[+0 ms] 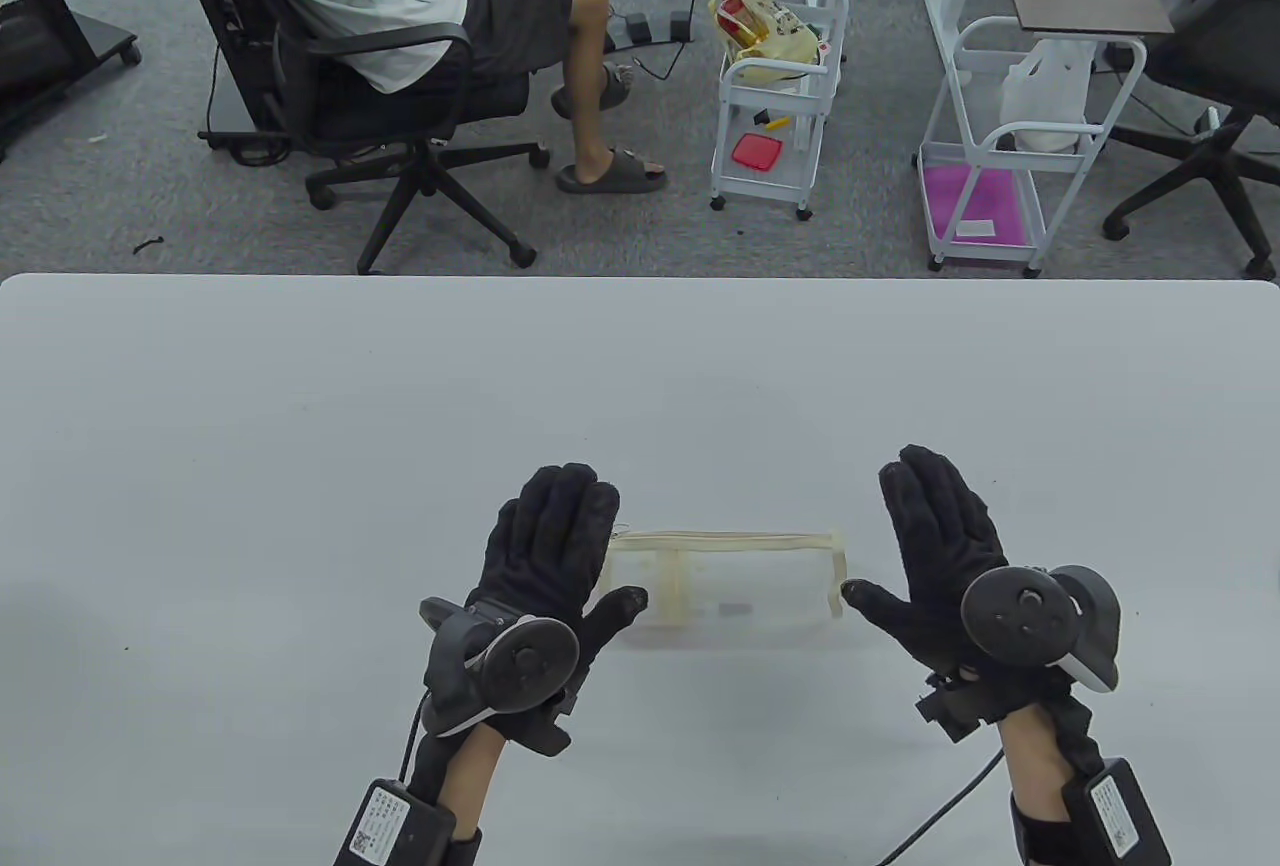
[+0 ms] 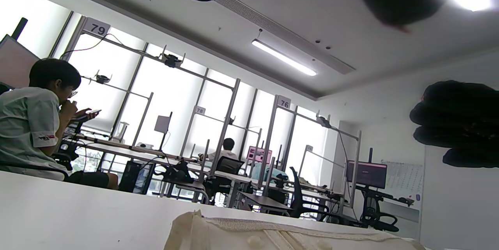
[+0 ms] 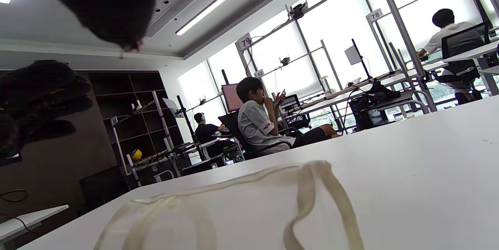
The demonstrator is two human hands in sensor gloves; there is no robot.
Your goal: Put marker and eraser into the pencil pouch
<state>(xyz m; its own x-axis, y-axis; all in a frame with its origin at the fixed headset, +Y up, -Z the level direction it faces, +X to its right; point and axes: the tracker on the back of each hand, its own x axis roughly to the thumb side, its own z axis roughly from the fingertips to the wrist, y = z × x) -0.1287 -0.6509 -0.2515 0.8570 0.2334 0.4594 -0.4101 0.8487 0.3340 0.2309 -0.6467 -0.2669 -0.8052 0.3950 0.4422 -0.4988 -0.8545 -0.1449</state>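
Note:
A clear pencil pouch [image 1: 725, 588] with cream trim lies on the white table [image 1: 300, 466], its zipper along the far edge looking closed. Something small and dark shows faintly inside it. My left hand [image 1: 555, 556] lies flat and open at the pouch's left end, fingers spread. My right hand [image 1: 935, 546] is flat and open just right of the pouch's right end, thumb near its corner. Neither holds anything. No marker or eraser shows on the table. The pouch's cream edge shows in the left wrist view [image 2: 280, 230] and the right wrist view [image 3: 312, 199].
Beyond the table's far edge are a person in an office chair [image 1: 400, 36], two white carts [image 1: 775, 96] [image 1: 1010, 146] and another chair [image 1: 1215, 86] on grey carpet.

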